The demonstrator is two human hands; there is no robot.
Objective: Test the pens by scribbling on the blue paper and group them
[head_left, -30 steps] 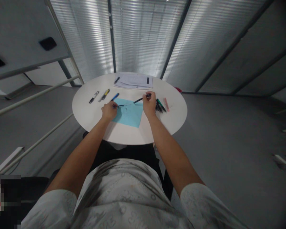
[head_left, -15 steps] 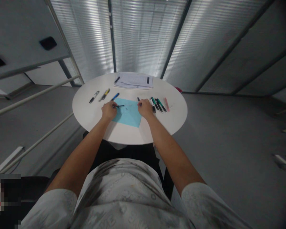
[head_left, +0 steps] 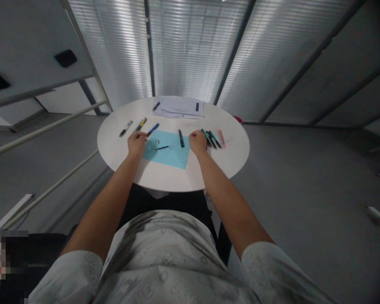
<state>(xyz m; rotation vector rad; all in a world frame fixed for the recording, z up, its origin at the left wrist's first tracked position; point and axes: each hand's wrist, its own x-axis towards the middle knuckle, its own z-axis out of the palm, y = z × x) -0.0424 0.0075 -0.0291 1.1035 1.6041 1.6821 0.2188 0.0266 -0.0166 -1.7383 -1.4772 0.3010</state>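
My left hand (head_left: pixel 137 143) is at the left edge of a blue sheet of paper (head_left: pixel 169 158), its fingers drawn together. Beside its fingertips lies a blue pen (head_left: pixel 153 129); contact between them is unclear. My right hand (head_left: pixel 197 141) curls at the sheet's right edge, close to several green and black pens (head_left: pixel 211 139). Whatever either hand may hold is hidden. On the sheet lie a dark pen barrel (head_left: pixel 181 138), a thin dark pen refill (head_left: pixel 161 147) and a small metallic piece (head_left: pixel 158 142).
All this is on a round white table (head_left: pixel 174 181). A white pen (head_left: pixel 126 128) and yellow pens (head_left: pixel 141 124) lie at left, a pink marker (head_left: pixel 221 138) at right. Stacked papers (head_left: pixel 177 107) lie at the far edge. A metal railing (head_left: pixel 50 120) runs along the left.
The refill has left my left hand and lies on the sheet. The dark barrel by my right hand now lies fully visible on the paper. Both hands have moved outward, apart from each other.
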